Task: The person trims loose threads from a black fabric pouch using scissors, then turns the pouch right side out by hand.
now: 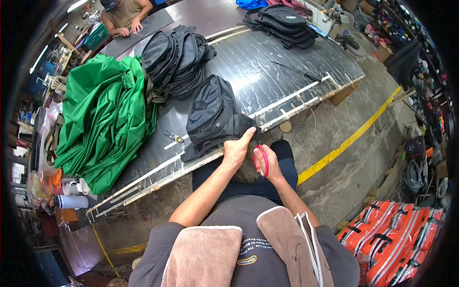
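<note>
A black bag (210, 112) with zips lies at the table's near edge. My left hand (237, 147) grips the bag's right end, thumb pointing up along the cloth. Just right of it, my right hand (267, 161) is closed through the red handles of a pair of scissors (264, 162). The blades point up toward the cloth by my left thumb; whether they touch it I cannot tell. Left of the bag, a small metal tool (174, 137) lies on the table.
A heap of green fabric (105, 119) covers the table's left part, beside a pile of black bags (177, 60). More black bags (282, 25) lie at the far right. Another person (125, 16) works at the far left. Orange bags (392, 239) are stacked on the floor at right.
</note>
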Demonstrator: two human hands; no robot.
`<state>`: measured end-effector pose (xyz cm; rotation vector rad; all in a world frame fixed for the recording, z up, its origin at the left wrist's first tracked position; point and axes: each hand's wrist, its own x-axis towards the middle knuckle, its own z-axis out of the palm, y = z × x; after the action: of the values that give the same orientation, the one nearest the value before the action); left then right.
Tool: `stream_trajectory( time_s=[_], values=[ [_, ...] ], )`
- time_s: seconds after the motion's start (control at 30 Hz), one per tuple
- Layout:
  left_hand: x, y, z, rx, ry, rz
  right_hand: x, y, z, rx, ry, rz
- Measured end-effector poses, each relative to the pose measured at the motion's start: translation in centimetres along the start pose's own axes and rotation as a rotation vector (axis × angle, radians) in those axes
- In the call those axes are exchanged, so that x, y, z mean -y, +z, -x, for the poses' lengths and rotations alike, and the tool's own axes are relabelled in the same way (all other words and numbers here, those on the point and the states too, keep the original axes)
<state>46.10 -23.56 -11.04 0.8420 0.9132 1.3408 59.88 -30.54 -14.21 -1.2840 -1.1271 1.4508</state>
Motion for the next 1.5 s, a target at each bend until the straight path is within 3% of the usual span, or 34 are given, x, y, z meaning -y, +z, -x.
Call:
stream_trajectory(
  time_s=[0.2,0.3,0.4,0.83,1.1,1.17,1.23,1.33,1.37,1.47,1.5],
  values=[
    [-0.8,-1.3,-1.0,0.075,0.015,-0.166,-1.2,-1.2,-1.2,0.181,-0.140,-0.057],
    [-1.3,-1.8,-1.1,0.049,-0.080,-0.243,-1.4,-1.7,-1.4,0.177,-0.144,-0.035],
    [-1.5,-1.4,-0.9,0.060,0.003,-0.174,-1.0,-2.2,-1.2,0.174,-0.125,0.036],
    [-1.9,-2.4,-0.8,0.092,-0.038,-0.378,-0.8,-2.0,-0.6,0.022,-0.057,0.155],
    [-1.2,-3.0,-0.8,0.098,-0.039,-0.260,-0.6,-1.6,0.0,-0.015,0.102,-0.047],
    [-0.7,-4.6,-0.5,0.080,-0.209,-0.454,-1.9,-1.5,-0.8,-0.056,0.138,-0.278],
    [0.0,-6.0,0.3,0.105,-0.242,-0.536,-1.1,-2.1,-1.0,-0.104,0.065,-0.358],
    [-0.1,-7.0,2.1,0.129,-0.549,-0.685,1.0,-3.1,-2.7,-0.242,0.023,-0.039],
    [1.2,-7.6,3.5,0.166,-0.504,-0.332,2.5,-3.3,-2.9,-0.291,0.091,0.053],
    [2.4,-9.8,6.0,0.225,-0.605,-0.314,2.7,-5.5,-5.0,-0.381,-0.111,0.463],
    [2.5,-10.2,6.9,0.207,-0.611,-0.246,3.4,-6.0,-5.6,-0.410,-0.076,0.602]
  ],
)
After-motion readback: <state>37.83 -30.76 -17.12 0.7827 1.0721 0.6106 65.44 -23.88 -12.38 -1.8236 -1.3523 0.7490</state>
